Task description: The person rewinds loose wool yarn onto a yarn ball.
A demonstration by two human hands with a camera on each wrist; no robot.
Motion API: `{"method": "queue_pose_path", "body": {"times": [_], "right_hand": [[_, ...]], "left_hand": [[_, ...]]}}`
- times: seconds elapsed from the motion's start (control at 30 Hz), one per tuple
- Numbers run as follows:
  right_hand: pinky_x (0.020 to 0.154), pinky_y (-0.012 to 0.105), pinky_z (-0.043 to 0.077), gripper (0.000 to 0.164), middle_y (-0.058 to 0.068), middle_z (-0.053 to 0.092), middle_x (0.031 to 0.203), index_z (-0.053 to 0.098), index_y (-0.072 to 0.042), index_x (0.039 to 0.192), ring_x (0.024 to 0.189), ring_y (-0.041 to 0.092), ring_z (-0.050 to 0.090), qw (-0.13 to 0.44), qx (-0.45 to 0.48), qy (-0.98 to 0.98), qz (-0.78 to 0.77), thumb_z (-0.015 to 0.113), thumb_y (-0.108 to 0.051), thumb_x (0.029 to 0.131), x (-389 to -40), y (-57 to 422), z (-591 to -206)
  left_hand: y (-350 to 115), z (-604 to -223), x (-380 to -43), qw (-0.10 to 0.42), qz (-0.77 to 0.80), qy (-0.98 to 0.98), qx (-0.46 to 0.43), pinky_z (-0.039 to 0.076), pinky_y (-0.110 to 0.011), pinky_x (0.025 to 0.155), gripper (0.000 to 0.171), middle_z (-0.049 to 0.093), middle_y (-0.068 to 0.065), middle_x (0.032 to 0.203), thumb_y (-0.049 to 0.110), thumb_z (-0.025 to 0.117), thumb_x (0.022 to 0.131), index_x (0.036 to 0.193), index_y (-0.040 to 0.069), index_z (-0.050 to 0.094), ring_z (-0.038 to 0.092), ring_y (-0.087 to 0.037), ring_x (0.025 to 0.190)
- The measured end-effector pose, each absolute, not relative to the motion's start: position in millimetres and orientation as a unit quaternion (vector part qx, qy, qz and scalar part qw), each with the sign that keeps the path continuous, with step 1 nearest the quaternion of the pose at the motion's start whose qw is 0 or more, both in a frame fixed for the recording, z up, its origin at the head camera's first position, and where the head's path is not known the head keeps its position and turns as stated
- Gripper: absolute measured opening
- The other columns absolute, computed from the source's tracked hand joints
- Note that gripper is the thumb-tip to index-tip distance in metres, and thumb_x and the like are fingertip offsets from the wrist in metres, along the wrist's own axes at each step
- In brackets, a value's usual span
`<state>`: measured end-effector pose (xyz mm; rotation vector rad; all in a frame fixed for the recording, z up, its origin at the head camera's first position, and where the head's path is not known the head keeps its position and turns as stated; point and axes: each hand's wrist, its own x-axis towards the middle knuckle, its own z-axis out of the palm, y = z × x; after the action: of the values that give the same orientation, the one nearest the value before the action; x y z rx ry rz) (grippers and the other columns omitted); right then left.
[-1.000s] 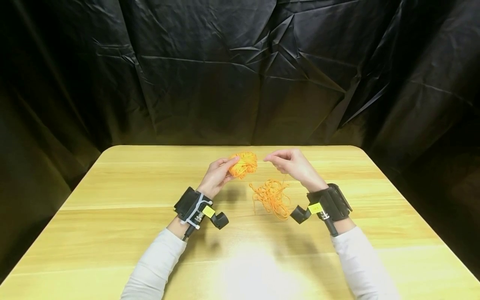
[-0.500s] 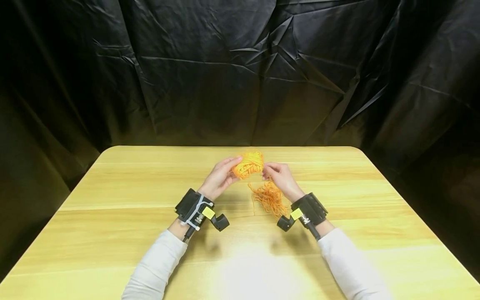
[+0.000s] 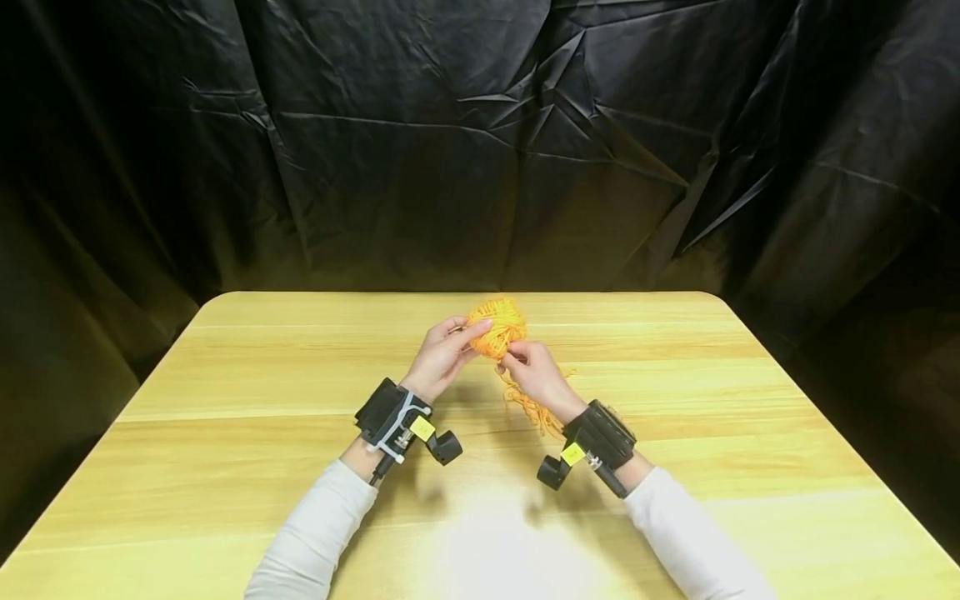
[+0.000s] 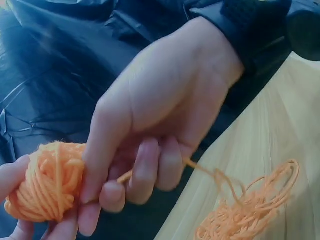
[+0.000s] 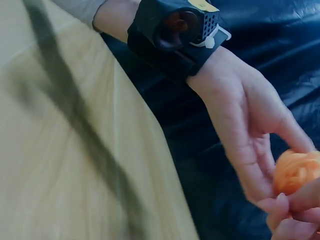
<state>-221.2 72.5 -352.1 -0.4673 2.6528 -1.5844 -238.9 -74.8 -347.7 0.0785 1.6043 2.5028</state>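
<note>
An orange ball of yarn (image 3: pixel 498 327) is held above the table, its strands wound in several directions. My left hand (image 3: pixel 441 357) grips it from the left, with the thumb across its front. At its lower right side, my right hand (image 3: pixel 538 377) pinches a strand of yarn (image 4: pixel 125 176) between thumb and curled fingers. In the left wrist view that strand passes through the right hand's fingers and runs down to a loose heap of yarn (image 4: pixel 245 215) on the table. From the head view the right hand and wrist partly cover this heap.
The light wooden table (image 3: pixel 225 375) has rounded far corners. A black sheet (image 3: pixel 420 208) hangs behind it. Both wrists wear black straps with small cameras, the left one (image 3: pixel 445 447) and the right one (image 3: pixel 553 472) hanging inward over the table.
My right hand has come in leftward and down from well right of the ball to its lower right side. The ball has shifted slightly right and turned in my left hand.
</note>
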Motion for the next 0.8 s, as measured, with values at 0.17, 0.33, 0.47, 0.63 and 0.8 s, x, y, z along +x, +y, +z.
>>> {"method": "queue_pose_path", "body": {"times": [0.17,0.33,0.47,0.63,0.8], "right_hand": [[0.043,0.018,0.029,0.020,0.000,0.046,0.055,0.058,0.001,0.069,0.047,0.007,0.037,0.003,-0.207,0.874,-0.440,0.049,-0.005,0.086,-219,76,-343],[0.045,0.019,0.032,0.022,0.003,0.052,0.058,0.060,-0.002,0.069,0.048,0.007,0.040,0.008,-0.251,0.892,-0.375,0.050,-0.006,0.088,-214,81,-329],[0.047,0.019,0.034,0.022,0.000,0.053,0.057,0.061,-0.003,0.068,0.049,0.008,0.042,-0.001,-0.278,0.899,-0.339,0.053,-0.009,0.088,-212,83,-318],[0.044,0.018,0.032,0.016,-0.001,0.056,0.058,0.065,-0.003,0.073,0.048,0.007,0.043,-0.006,-0.301,0.896,-0.326,0.057,-0.009,0.086,-212,86,-309],[0.042,0.020,0.028,0.012,0.001,0.063,0.064,0.070,-0.004,0.084,0.051,0.010,0.044,0.002,-0.294,0.898,-0.327,0.060,-0.010,0.084,-213,90,-298]], "left_hand": [[-75,-349,-240,0.068,0.813,0.578,0.014,0.050,-0.026,0.074,0.016,0.058,-0.007,0.091,0.010,0.061,0.084,0.093,0.001,0.050,0.057,-0.012,0.080],[-75,-348,-240,0.071,0.809,0.583,0.008,0.052,-0.031,0.071,0.014,0.059,-0.007,0.090,0.008,0.060,0.084,0.090,0.004,0.048,0.058,-0.012,0.076],[-76,-347,-239,0.080,0.812,0.578,0.012,0.052,-0.034,0.072,0.014,0.059,-0.008,0.093,0.008,0.058,0.085,0.092,0.005,0.046,0.061,-0.012,0.074],[-76,-347,-238,0.079,0.801,0.593,0.013,0.053,-0.028,0.067,0.017,0.056,-0.007,0.091,0.008,0.060,0.084,0.092,0.006,0.044,0.059,-0.011,0.073],[-76,-349,-238,0.067,0.764,0.642,0.018,0.050,-0.024,0.062,0.023,0.055,-0.007,0.087,0.007,0.063,0.082,0.093,0.005,0.043,0.056,-0.011,0.071]]}}
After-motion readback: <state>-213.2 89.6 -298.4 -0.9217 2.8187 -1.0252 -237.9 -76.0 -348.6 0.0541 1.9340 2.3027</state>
